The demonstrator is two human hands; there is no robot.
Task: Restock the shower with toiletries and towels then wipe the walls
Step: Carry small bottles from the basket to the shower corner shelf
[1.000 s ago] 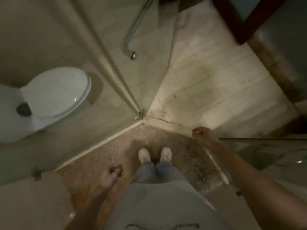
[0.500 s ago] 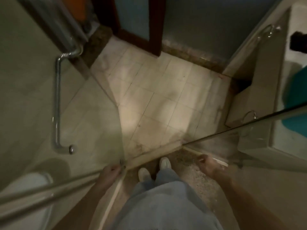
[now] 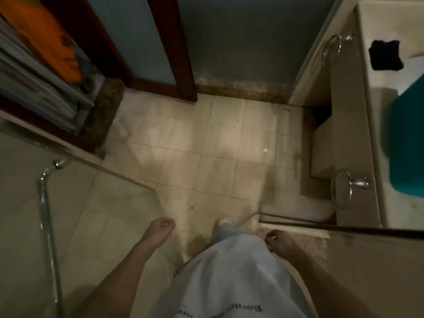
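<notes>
The left hand (image 3: 161, 227) hangs loosely curled and empty beside the glass shower door (image 3: 96, 216), whose chrome handle (image 3: 45, 214) runs lengthwise up the view. The right hand (image 3: 278, 241), likewise curled on nothing, hangs at the hip. Farther right, a teal bundle (image 3: 408, 145) lies on the tabletop (image 3: 378, 106). At upper left, an orange folded cloth (image 3: 55, 37) slants down to the right.

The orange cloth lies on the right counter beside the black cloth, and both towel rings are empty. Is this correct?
No: the head view shows the orange cloth on the shelves at upper left. The black cloth is on the right counter, and the far ring and near ring are empty.
</notes>
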